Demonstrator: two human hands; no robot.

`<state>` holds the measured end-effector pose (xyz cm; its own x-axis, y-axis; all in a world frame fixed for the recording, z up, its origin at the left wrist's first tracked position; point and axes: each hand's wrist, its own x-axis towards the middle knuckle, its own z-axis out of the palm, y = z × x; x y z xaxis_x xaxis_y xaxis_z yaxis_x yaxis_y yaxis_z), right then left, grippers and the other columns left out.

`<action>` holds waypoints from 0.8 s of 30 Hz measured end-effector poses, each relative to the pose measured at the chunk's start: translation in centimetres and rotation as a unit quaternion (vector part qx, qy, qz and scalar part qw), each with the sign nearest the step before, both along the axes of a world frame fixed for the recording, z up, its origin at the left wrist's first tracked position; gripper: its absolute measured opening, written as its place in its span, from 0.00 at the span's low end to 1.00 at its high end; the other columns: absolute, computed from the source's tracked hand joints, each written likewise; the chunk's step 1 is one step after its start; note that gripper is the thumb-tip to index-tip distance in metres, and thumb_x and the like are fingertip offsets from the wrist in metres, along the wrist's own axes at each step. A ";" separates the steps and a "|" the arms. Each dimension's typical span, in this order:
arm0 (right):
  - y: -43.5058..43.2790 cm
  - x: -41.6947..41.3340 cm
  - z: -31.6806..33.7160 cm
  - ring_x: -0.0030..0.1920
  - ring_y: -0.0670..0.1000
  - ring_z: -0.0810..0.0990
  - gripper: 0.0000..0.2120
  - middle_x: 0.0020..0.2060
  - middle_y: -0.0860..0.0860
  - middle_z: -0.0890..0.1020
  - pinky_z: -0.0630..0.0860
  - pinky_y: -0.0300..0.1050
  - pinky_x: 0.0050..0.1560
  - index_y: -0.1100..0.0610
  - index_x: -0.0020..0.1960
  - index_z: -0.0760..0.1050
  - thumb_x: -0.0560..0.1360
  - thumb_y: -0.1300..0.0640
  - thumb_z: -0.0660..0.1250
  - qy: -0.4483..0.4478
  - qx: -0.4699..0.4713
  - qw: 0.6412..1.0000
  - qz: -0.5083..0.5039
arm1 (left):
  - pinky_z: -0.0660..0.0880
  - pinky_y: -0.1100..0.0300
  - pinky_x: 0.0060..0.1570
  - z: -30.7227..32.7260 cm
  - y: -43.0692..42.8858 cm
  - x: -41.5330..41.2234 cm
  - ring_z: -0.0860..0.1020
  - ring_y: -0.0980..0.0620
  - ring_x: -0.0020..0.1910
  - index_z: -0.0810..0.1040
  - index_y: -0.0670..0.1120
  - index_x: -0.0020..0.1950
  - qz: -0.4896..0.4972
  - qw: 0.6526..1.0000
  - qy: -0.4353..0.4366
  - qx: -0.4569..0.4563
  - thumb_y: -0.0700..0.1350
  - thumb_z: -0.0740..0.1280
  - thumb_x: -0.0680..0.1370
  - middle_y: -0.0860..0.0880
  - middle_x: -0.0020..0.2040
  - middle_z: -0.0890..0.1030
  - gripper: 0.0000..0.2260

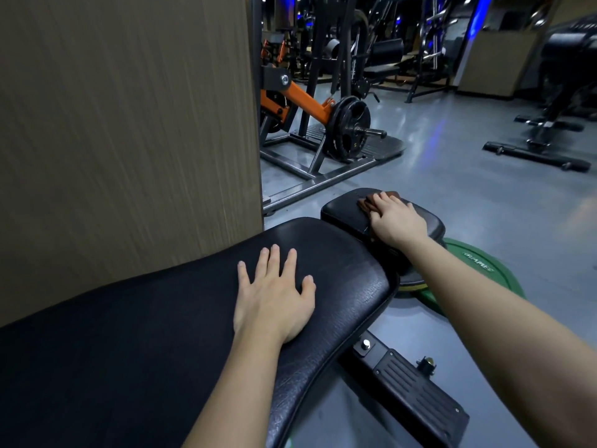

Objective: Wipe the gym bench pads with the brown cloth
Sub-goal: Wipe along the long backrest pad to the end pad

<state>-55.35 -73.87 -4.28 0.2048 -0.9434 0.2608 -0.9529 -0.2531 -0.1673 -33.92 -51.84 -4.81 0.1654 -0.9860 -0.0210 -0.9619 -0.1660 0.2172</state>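
Observation:
The long black back pad of the gym bench runs from the lower left toward the middle. My left hand lies flat on it, fingers spread, holding nothing. Beyond its far end sits the smaller black seat pad. My right hand presses down on the brown cloth on top of that seat pad. Most of the cloth is hidden under my palm; only its far and left edges show.
A wood-grain wall panel stands close on the left. A green weight plate lies on the grey floor under the seat pad. The bench's black frame juts out lower right. An orange-armed plate machine stands behind.

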 end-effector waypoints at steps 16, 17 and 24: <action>0.0 -0.9 1.5 0.69 0.57 0.72 0.24 0.74 0.46 0.69 0.68 0.52 0.68 0.40 0.74 0.65 0.79 0.49 0.57 -0.034 0.053 0.998 0.008 | 0.35 0.42 0.77 0.1 0.1 0.0 0.36 0.52 0.80 0.40 0.54 0.82 -0.002 1.000 -0.005 0.012 0.61 0.40 0.82 0.50 0.83 0.39 0.29; -1.0 -0.7 1.5 0.68 0.59 0.72 0.24 0.74 0.48 0.69 0.69 0.53 0.67 0.41 0.74 0.66 0.78 0.50 0.56 -0.042 0.059 0.997 0.003 | 0.35 0.42 0.77 0.1 0.1 0.0 0.36 0.52 0.80 0.40 0.54 0.82 -0.002 1.000 -0.005 0.011 0.61 0.40 0.82 0.50 0.83 0.39 0.29; -7.9 -0.2 1.5 0.72 0.56 0.67 0.29 0.74 0.49 0.69 0.62 0.56 0.72 0.46 0.75 0.64 0.73 0.52 0.54 -0.067 0.103 0.991 -0.056 | 0.35 0.42 0.77 -0.2 -0.1 0.0 0.35 0.52 0.80 0.40 0.54 0.82 -0.001 1.000 -0.008 -0.008 0.61 0.41 0.82 0.50 0.82 0.39 0.29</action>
<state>-55.51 -81.76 -2.77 0.0719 -0.9943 0.0789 -0.9390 -0.0942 -0.3308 -33.91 -51.90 -5.03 0.1642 -0.9864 -0.0024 -0.9655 -0.1612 0.2047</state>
